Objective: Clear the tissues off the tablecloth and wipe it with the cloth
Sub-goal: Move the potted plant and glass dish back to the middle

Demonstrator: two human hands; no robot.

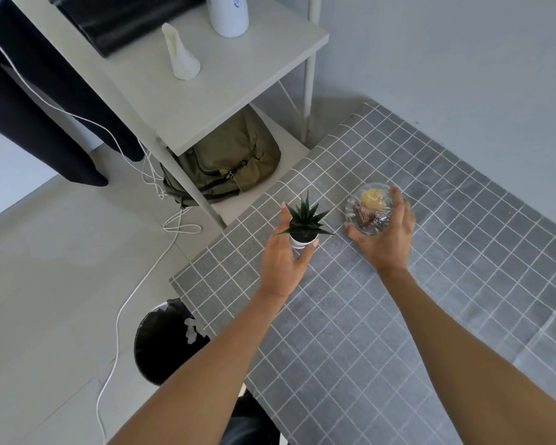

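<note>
Covering the counter: grey tablecloth [382,316] with a white grid, woven look, faint fold creases toward the right; it runs off the frame at right and bottom.
Room: pale tiled floor [45,284], plain light wall [463,59], white shelf unit [206,91] standing at the counter's far left corner.
Left hand [286,258]: grip closed around the small white pot of a succulent [304,220], thumb on one side and fingers on the other; spiky dark green leaves stand upright above the fingers.
Right hand [387,232]: grip spread wide around a clear glass dish [368,208], thumb at its near rim, fingers curled round the far side; cannot tell whether the dish is lifted or sitting on the cloth.
Dish contents: one yellow lump and one brown lump, too small to identify.
Tissues: white crumpled pieces [190,329] lie in the black-lined bin [164,342] on the floor just beside the counter's near left edge; the counter edge and left forearm partly cover the bin.
Shelf: white ribbed cone-shaped object [180,53], white bottle [227,14] cut off at the top, black item [116,24] only partly in frame.
Under shelf: olive fabric backpack [228,162], soft and slumped.
Floor: white cable [119,316] looping past the bin.
Upper left: dark hanging fabric [29,107], hard to make out.
</note>
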